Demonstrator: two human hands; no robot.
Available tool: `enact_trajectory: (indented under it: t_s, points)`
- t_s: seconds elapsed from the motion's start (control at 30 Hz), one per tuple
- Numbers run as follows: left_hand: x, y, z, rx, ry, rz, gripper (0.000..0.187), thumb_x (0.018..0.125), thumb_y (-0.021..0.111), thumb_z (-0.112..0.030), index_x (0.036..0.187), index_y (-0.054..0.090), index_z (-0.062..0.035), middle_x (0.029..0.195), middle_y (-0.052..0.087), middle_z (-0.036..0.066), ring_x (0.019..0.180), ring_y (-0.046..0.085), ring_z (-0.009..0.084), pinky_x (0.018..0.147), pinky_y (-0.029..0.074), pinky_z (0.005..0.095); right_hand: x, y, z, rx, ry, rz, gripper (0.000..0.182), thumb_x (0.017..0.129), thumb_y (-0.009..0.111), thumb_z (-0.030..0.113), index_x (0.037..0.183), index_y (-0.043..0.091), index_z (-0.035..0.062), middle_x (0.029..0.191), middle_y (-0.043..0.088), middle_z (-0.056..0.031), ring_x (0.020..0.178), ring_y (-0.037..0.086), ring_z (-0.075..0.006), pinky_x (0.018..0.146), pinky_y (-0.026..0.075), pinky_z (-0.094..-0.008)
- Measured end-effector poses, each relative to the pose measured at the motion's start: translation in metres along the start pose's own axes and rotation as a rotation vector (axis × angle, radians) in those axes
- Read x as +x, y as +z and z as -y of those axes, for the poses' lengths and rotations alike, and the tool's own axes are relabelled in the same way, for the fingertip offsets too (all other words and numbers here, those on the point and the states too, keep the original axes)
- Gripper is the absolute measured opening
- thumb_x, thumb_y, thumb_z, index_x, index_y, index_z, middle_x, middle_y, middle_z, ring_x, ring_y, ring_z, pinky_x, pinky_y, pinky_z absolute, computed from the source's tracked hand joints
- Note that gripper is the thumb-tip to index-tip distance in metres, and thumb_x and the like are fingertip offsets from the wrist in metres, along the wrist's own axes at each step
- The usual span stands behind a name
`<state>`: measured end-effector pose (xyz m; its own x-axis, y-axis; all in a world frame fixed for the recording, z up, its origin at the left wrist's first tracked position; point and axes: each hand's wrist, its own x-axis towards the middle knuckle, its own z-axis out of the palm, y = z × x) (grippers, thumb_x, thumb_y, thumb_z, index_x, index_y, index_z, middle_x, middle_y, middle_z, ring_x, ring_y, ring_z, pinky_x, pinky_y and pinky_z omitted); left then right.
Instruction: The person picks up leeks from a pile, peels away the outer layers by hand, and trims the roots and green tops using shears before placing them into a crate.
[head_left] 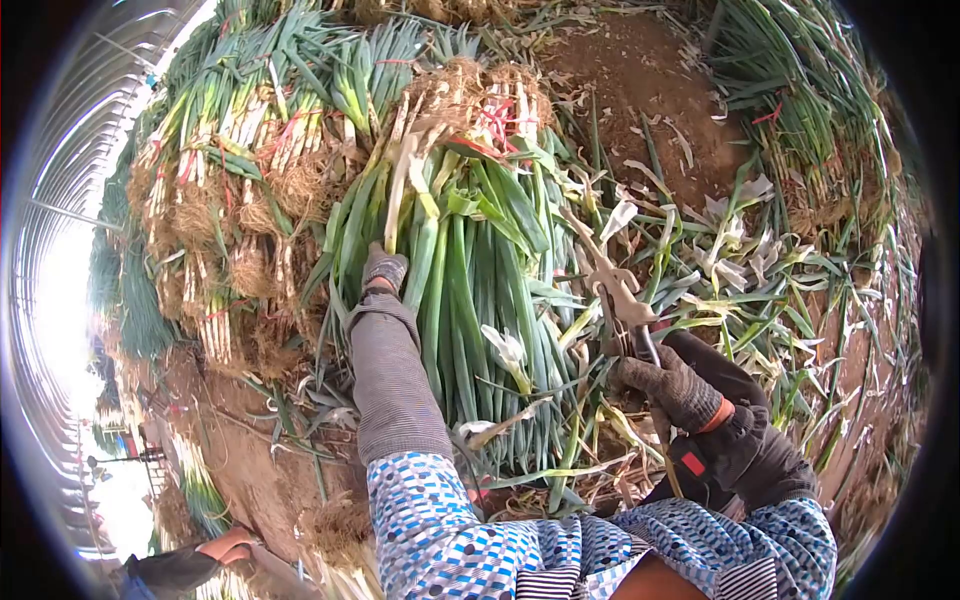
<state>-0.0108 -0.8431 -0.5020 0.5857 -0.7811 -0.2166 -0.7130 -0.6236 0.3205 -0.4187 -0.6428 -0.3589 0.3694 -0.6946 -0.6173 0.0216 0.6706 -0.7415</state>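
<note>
My left hand [383, 268], in a grey glove, is closed round a green onion stalk [425, 235] at the left side of a large leafy bundle [475, 290]. The bundle lies with its green leaves toward me. Near its far end, red ties [500, 122] circle pale stems below brown roots. My right hand [672, 388], in a dark dirty glove, is closed round the handle of a metal tool [618, 290], which looks like shears. The tool points away from me, to the right of the bundle, over loose leaves. Much of its handle is hidden by the glove.
Tied onion bundles [240, 200] are stacked at the left, and another stack [810, 130] stands at the right. Peeled leaves [740, 250] litter the brown soil [650, 90]. At the lower left another person's hand [225, 546] shows beside a dark sleeve.
</note>
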Motion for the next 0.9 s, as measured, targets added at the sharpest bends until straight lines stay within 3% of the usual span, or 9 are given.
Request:
enact_trajectory:
  t_s: [0.13, 0.27, 0.3, 0.37, 0.47, 0.57, 0.67, 0.83, 0.9]
  points:
    - [0.045, 0.023, 0.041, -0.045, 0.122, 0.183, 0.037, 0.074, 0.06, -0.025, 0.102, 0.059, -0.0016, 0.098, 0.064, 0.019, 0.096, 0.06, 0.0347, 0.082, 0.046, 0.0368, -0.01, 0.008, 0.008, 0.049, -0.016, 0.016, 0.041, 0.084, 0.06, 0.033, 0.112, 0.051, 0.0038, 0.075, 0.056, -0.0035, 0.061, 0.053, -0.0099, 0.052, 0.045, -0.0219]
    - [0.027, 0.001, 0.05, -0.095, 0.072, 0.465, 0.043, 0.072, 0.066, -0.032, 0.098, 0.061, 0.0006, 0.092, 0.066, 0.018, 0.087, 0.064, 0.0286, 0.076, 0.048, 0.034, -0.017, 0.008, 0.006, -0.071, -0.018, 0.063, 0.042, 0.085, 0.059, 0.033, 0.114, 0.05, 0.005, 0.073, 0.057, -0.0039, 0.058, 0.053, -0.0102, 0.049, 0.044, -0.0227]
    - [0.032, 0.024, 0.061, 0.261, 0.169, 0.29, 0.039, 0.071, 0.068, -0.028, 0.099, 0.062, -0.0005, 0.092, 0.065, 0.018, 0.084, 0.064, 0.0262, 0.074, 0.049, 0.0344, -0.017, 0.007, 0.001, -0.034, -0.041, 0.086, 0.041, 0.084, 0.059, 0.032, 0.112, 0.05, 0.0043, 0.072, 0.056, -0.0036, 0.057, 0.052, -0.0102, 0.049, 0.044, -0.0233]
    - [-0.038, 0.018, 0.055, 0.004, 0.172, 0.099, 0.039, 0.068, 0.069, -0.026, 0.098, 0.062, -0.0014, 0.09, 0.065, 0.018, 0.08, 0.064, 0.0264, 0.072, 0.049, 0.0342, -0.014, 0.005, -0.013, -0.031, -0.09, 0.133, 0.039, 0.084, 0.06, 0.032, 0.109, 0.051, 0.0035, 0.07, 0.055, -0.0034, 0.056, 0.052, -0.0106, 0.049, 0.044, -0.0245]
    - [-0.084, 0.015, 0.045, -0.067, 0.079, 0.425, 0.049, 0.064, 0.071, -0.028, 0.104, 0.06, -0.0014, 0.103, 0.063, 0.018, 0.094, 0.062, 0.0272, 0.083, 0.046, 0.0371, -0.025, 0.01, -0.009, -0.025, -0.128, 0.132, 0.033, 0.084, 0.06, 0.032, 0.098, 0.052, 0.0031, 0.066, 0.053, -0.0033, 0.054, 0.051, -0.0116, 0.047, 0.043, -0.0257]
    - [-0.143, -0.002, 0.02, 0.253, 0.06, 0.306, 0.06, 0.062, 0.074, -0.036, 0.113, 0.058, -0.0106, 0.111, 0.06, 0.016, 0.101, 0.059, 0.0248, 0.087, 0.045, 0.037, -0.021, 0.003, -0.024, -0.033, -0.127, 0.12, 0.033, 0.084, 0.061, 0.035, 0.088, 0.051, 0.0036, 0.063, 0.053, -0.0034, 0.047, 0.05, -0.012, 0.041, 0.041, -0.0268]
    - [-0.208, -0.015, -0.009, 0.395, 0.098, -0.086, 0.051, 0.058, 0.076, -0.026, 0.102, 0.062, -0.004, 0.096, 0.065, 0.015, 0.089, 0.063, 0.0273, 0.078, 0.047, 0.0359, -0.011, -0.008, -0.036, -0.072, -0.09, 0.126, 0.034, 0.083, 0.063, 0.037, 0.085, 0.051, 0.0051, 0.063, 0.053, -0.0026, 0.047, 0.049, -0.0113, 0.041, 0.04, -0.0267]
    - [-0.173, -0.004, 0.019, 0.2, 0.099, 0.247, 0.055, 0.062, 0.076, -0.028, 0.11, 0.06, -0.0073, 0.106, 0.062, 0.016, 0.1, 0.06, 0.0281, 0.086, 0.046, 0.0354, -0.011, -0.009, -0.039, -0.031, -0.123, 0.081, 0.03, 0.083, 0.064, 0.034, 0.085, 0.052, 0.0069, 0.064, 0.051, -0.0011, 0.049, 0.047, -0.0106, 0.044, 0.039, -0.0257]
    - [-0.173, -0.033, -0.009, 0.043, 0.153, 0.373, 0.05, 0.062, 0.077, -0.023, 0.105, 0.062, -0.0014, 0.097, 0.064, 0.018, 0.094, 0.062, 0.0295, 0.082, 0.047, 0.0351, -0.014, -0.007, -0.04, -0.016, -0.186, 0.118, 0.034, 0.082, 0.065, 0.035, 0.091, 0.052, 0.0056, 0.066, 0.051, -0.0009, 0.053, 0.047, -0.0096, 0.046, 0.04, -0.0264]
